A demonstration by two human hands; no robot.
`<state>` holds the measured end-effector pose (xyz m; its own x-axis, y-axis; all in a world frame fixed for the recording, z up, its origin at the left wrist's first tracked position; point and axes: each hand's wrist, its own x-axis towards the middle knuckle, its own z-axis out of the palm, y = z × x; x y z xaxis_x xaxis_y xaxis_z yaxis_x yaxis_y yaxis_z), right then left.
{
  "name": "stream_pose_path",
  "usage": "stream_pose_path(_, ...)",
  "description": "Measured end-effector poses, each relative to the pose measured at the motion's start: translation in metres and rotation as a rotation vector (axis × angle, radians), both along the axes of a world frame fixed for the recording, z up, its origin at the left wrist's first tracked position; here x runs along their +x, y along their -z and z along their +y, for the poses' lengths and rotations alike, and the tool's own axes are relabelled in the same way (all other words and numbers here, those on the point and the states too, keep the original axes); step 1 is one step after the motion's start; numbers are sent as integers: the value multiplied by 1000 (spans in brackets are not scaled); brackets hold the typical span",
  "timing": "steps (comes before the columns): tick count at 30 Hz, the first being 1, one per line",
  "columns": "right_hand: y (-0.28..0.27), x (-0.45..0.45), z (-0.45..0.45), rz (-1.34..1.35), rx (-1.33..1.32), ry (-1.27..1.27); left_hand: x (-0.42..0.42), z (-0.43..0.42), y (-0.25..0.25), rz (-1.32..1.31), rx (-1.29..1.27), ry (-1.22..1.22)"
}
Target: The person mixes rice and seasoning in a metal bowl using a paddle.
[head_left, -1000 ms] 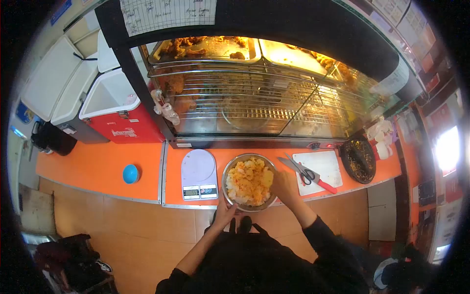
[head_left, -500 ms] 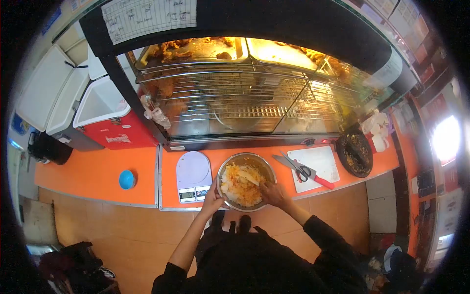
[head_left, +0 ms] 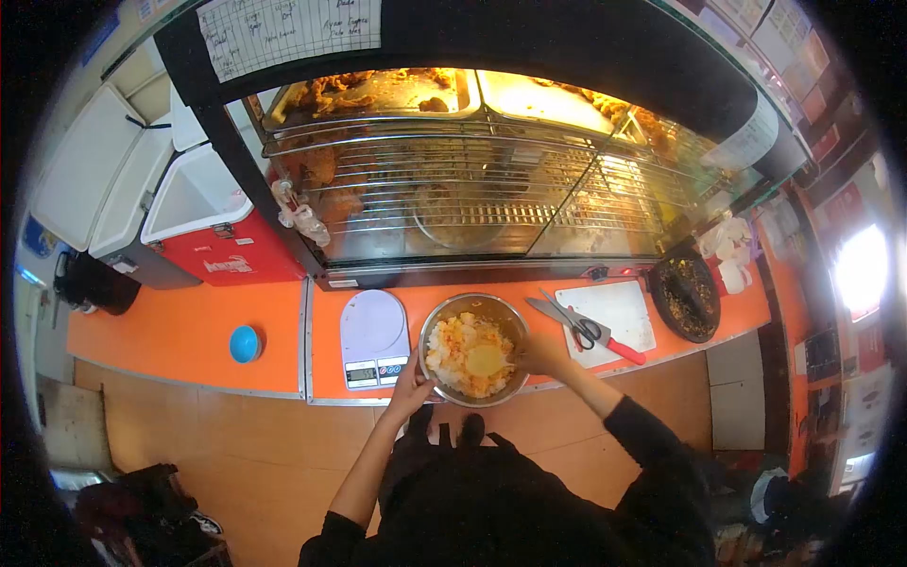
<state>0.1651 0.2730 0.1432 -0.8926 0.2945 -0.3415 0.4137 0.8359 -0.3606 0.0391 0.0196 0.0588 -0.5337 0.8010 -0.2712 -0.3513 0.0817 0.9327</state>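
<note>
L hand clamps bowl at L rim; R hand, at bowl's R, grips paddle; we'd best fold rice gently.

A blue bowl stands in front of a red cooler — open, white inside.

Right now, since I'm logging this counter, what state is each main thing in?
Metal bowl, upright, partly filled with food
Left hand, gripping the bowl
Right hand, holding pale utensil
Scale, digits showing, platform bare
Blue bowl, upright
Scissors, lying flat
Red-handled knife, lying flat
Red cooler, open
Display cabinet, lit inside
</note>
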Motion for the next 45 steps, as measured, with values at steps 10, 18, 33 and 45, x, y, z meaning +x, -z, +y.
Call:
stream_pose_path(10,-14,-48,-5,-145,260,30,0,-1,12,-21,33,-22)
stream_pose_path(18,53,-38,-45,-62,463,102,4,-1,21,-13,47,-14)
stream_pose_path(33,76,1,-19,238,361,81,24,10,9,48,120,-52)
stream_pose_path(45,29,58,-5,339,273,-385,19,6,4,-131,23,-50)
